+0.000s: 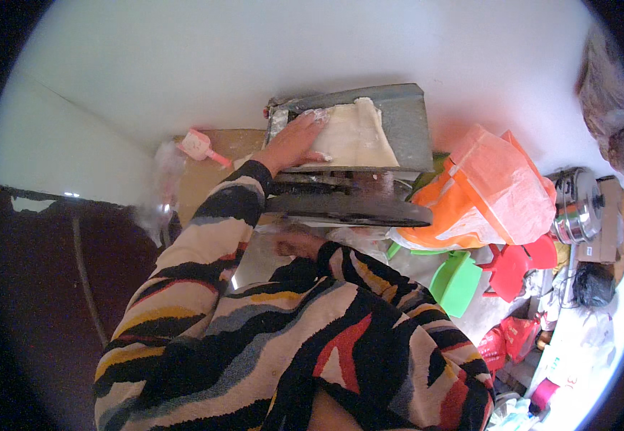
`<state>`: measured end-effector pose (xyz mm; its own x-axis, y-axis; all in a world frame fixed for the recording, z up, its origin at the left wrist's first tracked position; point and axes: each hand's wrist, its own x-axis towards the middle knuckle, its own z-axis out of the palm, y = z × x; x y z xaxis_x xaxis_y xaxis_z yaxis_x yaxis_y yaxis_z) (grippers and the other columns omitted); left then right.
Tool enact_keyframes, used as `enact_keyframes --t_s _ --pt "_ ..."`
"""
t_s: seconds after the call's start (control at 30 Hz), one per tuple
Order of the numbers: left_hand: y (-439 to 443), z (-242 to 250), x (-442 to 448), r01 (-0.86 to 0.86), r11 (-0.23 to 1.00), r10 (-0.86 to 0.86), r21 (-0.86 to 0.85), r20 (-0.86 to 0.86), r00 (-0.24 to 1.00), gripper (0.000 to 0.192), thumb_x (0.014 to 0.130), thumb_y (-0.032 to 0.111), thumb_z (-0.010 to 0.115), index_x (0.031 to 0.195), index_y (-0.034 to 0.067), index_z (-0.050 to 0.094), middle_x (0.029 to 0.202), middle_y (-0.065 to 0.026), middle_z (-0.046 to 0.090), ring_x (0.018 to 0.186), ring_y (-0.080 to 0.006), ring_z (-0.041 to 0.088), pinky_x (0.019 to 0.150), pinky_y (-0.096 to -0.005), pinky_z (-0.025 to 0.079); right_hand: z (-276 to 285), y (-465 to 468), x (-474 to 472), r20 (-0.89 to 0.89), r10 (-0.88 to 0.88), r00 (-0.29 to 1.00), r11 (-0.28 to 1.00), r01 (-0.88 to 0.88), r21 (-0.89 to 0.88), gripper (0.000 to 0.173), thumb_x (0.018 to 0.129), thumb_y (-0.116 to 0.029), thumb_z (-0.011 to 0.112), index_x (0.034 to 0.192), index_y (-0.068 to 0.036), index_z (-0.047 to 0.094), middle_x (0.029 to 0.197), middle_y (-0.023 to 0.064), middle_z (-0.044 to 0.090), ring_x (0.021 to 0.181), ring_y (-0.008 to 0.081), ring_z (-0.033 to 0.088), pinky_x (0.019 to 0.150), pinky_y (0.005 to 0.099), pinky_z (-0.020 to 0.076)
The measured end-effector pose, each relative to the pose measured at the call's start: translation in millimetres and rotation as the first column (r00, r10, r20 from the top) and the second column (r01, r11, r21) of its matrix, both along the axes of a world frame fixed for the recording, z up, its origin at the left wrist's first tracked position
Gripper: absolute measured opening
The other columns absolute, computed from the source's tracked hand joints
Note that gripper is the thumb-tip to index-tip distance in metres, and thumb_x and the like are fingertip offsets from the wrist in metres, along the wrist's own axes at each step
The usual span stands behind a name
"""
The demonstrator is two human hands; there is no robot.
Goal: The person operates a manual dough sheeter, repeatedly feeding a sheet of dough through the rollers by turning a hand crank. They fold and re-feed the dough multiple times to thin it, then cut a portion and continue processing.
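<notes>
My left hand (298, 137) lies flat on a pale dough sheet (352, 134), its fingers dusted with flour. The sheet is spread over the sloping metal top of what looks like a dough-rolling machine (411, 129), with one edge turned up. Below that top runs a dark wheel (349, 210), seen nearly edge-on. My right hand (298, 242) is on the near side of the wheel, blurred and in shadow. Its fingers look curled, but I cannot make out whether they grip anything.
A pink scoop (196, 145) with white powder rests on a brown board (199, 183) at left. Right of the machine stands an orange plastic container or bag (473, 188). Beyond are green (454, 283) and red plastic seats (511, 269), a steel pot (576, 204) and red bags (511, 339).
</notes>
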<state>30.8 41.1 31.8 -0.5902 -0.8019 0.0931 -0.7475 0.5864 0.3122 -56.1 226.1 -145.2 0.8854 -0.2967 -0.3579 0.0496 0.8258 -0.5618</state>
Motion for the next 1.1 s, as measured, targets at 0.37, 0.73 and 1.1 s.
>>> enact_keyframes --t_s 0.37,0.73,1.1 --pt "-1.7 -5.9 1.2 0.038 0.997 -0.040 -0.065 -0.017 0.999 0.088 0.069 0.033 0.076 0.138 0.002 0.030 0.141 -0.0220 0.032 0.131 -0.0382 0.030 0.111 -0.0412 0.024 254.9 -12.5 -138.2 0.222 -0.241 0.945 0.959 0.197 0.203 0.016 0.086 -0.014 0.062 0.092 -0.009 0.048 0.067 0.0013 0.048 0.058 0.0146 0.051 0.056 0.0333 0.0488" --pt "-1.3 -0.7 -0.2 -0.003 0.998 0.003 0.070 -0.003 1.000 0.095 0.064 0.028 0.079 0.141 0.004 0.027 0.143 -0.0218 0.029 0.130 -0.0384 0.033 0.109 -0.0411 0.027 57.4 -13.8 -280.7 -0.638 -0.343 0.690 0.917 0.393 -0.067 0.016 0.077 -0.009 0.065 0.070 -0.011 0.051 0.060 0.0016 0.049 0.048 0.0137 0.048 0.046 0.0297 0.0446" --pt "1.8 4.6 -3.2 -0.005 1.000 0.005 0.026 0.000 1.000 0.098 0.062 0.025 0.080 0.141 0.005 0.026 0.142 -0.0228 0.030 0.131 -0.0388 0.030 0.110 -0.0409 0.026 5.0 -4.0 -1.1 0.089 -0.003 0.996 0.999 -0.001 0.037 0.028 0.093 -0.027 0.048 0.084 -0.004 0.062 0.076 0.0079 0.064 0.067 0.0171 0.060 0.066 0.0281 0.0504"
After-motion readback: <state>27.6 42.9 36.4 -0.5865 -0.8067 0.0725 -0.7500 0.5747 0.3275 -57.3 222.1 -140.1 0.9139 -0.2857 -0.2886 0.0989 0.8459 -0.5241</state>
